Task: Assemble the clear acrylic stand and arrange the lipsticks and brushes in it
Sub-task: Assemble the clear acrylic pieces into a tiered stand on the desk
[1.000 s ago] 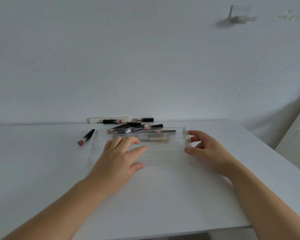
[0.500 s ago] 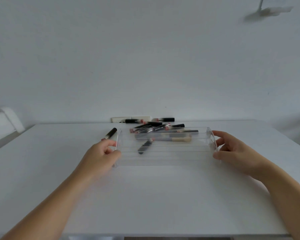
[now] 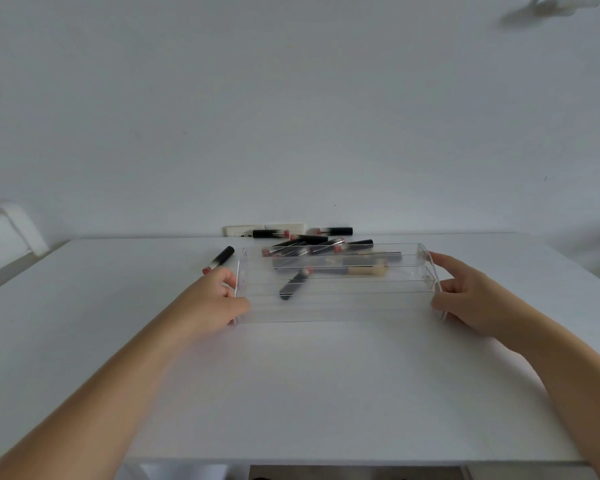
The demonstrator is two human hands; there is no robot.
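The clear acrylic stand point(image 3: 336, 292) lies on the white table point(image 3: 291, 393) between the two hands, its long axis running from one hand to the other and its stepped tiers rising away from the person. The left hand point(image 3: 215, 299) grasps the stand's left end panel, fingers curled round its edge; the right hand point(image 3: 465, 299) grasps the right end panel likewise. Seen through the clear tiers are a dark lipstick point(image 3: 294, 284) lying slantwise nearer the left hand and a pale-tipped brush point(image 3: 364, 270) lying along the long axis; whether they rest in the stand or behind it cannot be told. Beyond the stand lies a loose heap of lipsticks point(image 3: 309, 242). A single lipstick point(image 3: 219, 259) lies just beyond the left hand.
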